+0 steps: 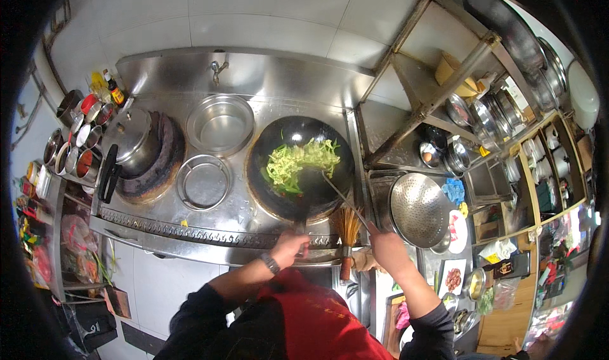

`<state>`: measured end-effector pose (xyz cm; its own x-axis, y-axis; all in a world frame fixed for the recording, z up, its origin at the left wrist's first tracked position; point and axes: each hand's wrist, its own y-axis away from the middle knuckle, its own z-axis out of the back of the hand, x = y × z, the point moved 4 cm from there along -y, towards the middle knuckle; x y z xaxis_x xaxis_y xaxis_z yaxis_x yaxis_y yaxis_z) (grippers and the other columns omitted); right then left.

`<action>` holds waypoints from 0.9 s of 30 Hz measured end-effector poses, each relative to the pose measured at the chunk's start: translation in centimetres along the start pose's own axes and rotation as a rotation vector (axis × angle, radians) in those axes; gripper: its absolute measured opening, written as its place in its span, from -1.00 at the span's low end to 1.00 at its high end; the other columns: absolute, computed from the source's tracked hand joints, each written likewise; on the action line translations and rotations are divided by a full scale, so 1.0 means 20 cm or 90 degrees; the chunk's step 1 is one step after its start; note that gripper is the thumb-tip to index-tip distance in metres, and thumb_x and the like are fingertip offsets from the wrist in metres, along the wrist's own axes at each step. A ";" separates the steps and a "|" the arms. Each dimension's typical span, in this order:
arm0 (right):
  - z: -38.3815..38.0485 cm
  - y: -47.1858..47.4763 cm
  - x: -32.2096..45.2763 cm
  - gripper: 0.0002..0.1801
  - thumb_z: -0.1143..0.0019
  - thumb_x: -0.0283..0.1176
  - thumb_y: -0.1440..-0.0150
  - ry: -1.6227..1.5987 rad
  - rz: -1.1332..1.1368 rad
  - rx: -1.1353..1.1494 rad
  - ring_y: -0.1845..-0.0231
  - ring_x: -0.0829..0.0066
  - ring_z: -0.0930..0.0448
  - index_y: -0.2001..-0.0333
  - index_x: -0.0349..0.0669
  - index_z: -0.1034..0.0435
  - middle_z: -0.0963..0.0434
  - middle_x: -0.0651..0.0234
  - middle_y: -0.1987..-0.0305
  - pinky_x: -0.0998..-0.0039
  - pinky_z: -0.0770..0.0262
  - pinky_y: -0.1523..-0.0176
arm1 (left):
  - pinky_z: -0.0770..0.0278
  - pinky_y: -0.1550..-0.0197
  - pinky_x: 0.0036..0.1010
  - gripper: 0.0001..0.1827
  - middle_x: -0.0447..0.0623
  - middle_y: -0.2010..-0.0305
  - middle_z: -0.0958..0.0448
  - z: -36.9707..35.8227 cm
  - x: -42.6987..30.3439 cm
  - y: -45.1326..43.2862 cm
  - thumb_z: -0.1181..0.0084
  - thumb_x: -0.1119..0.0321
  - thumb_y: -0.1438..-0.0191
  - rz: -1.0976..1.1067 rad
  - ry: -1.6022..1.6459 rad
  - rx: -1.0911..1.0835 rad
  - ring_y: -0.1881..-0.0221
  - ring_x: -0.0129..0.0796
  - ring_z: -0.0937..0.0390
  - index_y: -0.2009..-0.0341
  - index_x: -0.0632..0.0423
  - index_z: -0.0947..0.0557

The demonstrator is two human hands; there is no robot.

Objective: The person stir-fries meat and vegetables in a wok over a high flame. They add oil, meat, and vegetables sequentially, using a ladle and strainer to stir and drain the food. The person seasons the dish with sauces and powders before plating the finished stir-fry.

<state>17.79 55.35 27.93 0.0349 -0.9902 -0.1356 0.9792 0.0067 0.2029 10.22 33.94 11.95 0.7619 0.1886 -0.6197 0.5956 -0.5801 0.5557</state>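
Note:
A black wok (314,207) sits on the right burner of a steel range. My left hand (289,248) is closed round the wok's handle at the front edge. Chopped green and pale vegetables (297,162) lie in the wok, a little blurred. My right hand (387,249) grips the handle end of a long metal ladle (343,197), whose head is among the vegetables. Between my hands, a bamboo wok brush (348,234) rests at the range's front.
A lidded pressure cooker (131,139) stands on the left burner, near seasoning pots (87,164). A steel basin (220,124) and a ring-shaped stand (203,183) are left of the wok. A perforated strainer (418,210) lies to the right, below steel shelving (428,108).

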 end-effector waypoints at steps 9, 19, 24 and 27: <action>0.24 0.03 -0.01 -0.52 0.07 -0.52 0.00 -0.117 0.089 -0.021 0.53 0.06 -0.52 -0.07 -0.14 -0.28 -0.50 0.05 0.46 0.17 -0.46 0.46 | -0.39 0.53 -0.44 -0.86 -0.08 0.60 -0.43 0.02 -0.13 0.23 -0.05 0.39 -0.03 0.083 0.002 -0.003 0.60 -0.36 -0.41 0.54 0.07 -0.47; 0.26 0.42 -0.05 -0.39 0.09 -0.50 0.00 -0.120 0.057 0.002 0.60 0.12 -0.51 -0.21 -0.11 -0.16 -0.45 0.05 0.51 0.20 -0.45 0.53 | -0.36 0.65 -0.44 -0.94 -0.05 0.65 -0.43 0.08 0.06 0.27 -0.03 0.46 0.04 -0.081 -0.115 0.034 0.67 -0.37 -0.40 0.49 0.15 -0.46; -0.13 0.11 -0.07 -0.52 0.02 -0.46 -0.05 -0.124 -0.002 -0.045 0.51 0.04 -0.51 -0.11 -0.16 -0.27 -0.42 0.07 0.57 0.19 -0.43 0.41 | -0.37 0.68 -0.42 -0.91 -0.03 0.62 -0.42 0.06 -0.07 -0.01 -0.07 0.48 0.02 -0.017 -0.049 0.013 0.66 -0.32 -0.40 0.49 0.18 -0.44; -0.26 -0.05 -0.13 -0.51 0.06 -0.50 -0.08 -0.408 -0.046 -0.135 0.63 0.31 -0.47 -0.14 -0.20 -0.24 -0.36 0.25 0.66 0.31 -0.39 0.51 | -0.37 0.69 -0.41 -0.90 -0.01 0.62 -0.42 0.12 -0.05 -0.07 -0.07 0.50 0.07 -0.029 -0.029 0.004 0.67 -0.31 -0.41 0.48 0.15 -0.41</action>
<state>17.73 58.64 23.07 -0.0935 -0.8758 0.4736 0.9949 -0.1004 0.0108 8.06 32.57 10.46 0.7214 0.1782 -0.6692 0.6276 -0.5768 0.5230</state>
